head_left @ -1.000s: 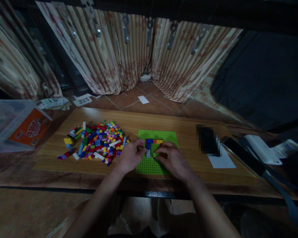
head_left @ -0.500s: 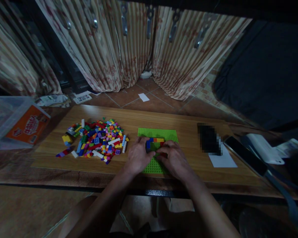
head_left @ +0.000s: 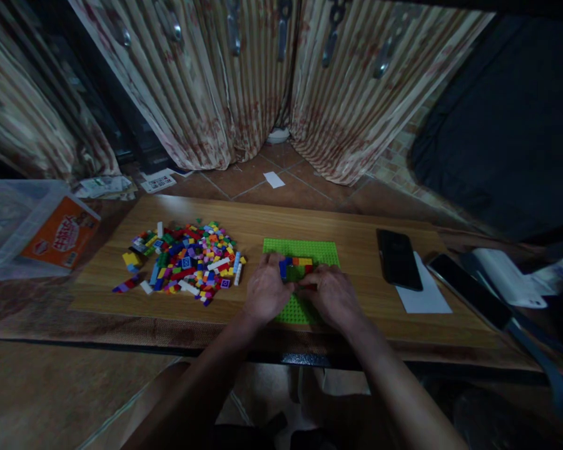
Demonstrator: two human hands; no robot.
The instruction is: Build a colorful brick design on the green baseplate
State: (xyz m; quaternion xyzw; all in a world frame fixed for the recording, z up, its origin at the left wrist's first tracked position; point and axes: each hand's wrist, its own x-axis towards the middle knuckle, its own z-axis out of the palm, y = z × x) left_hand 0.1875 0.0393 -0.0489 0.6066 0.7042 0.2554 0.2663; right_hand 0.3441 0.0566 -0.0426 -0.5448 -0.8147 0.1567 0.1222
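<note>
A bright green studded baseplate (head_left: 321, 250) lies on the wooden board. On it stands a low frame of toy bricks (head_left: 303, 261), blue at the left, then orange and yellow along the back, with red at the right. My left hand (head_left: 267, 289) is closed against the frame's left side, its thumb reaching across the front. Opposite it, my right hand (head_left: 329, 292) pinches at the front right corner, where a red brick (head_left: 311, 286) partly shows between the fingers. Thumb and fingertips of both hands nearly meet, hiding the frame's front edge.
To the left spreads a heap of loose coloured bricks (head_left: 192, 259). Beyond it is a clear plastic bin (head_left: 28, 219) with an orange label. A black phone (head_left: 398, 259) rests partly on white paper (head_left: 429, 290) at the right, with another dark phone-like device (head_left: 469, 290) beside it.
Both hands stay at the brick frame with small finger shifts; the right fingers have closed in slightly. The whole view has moved a little.
</note>
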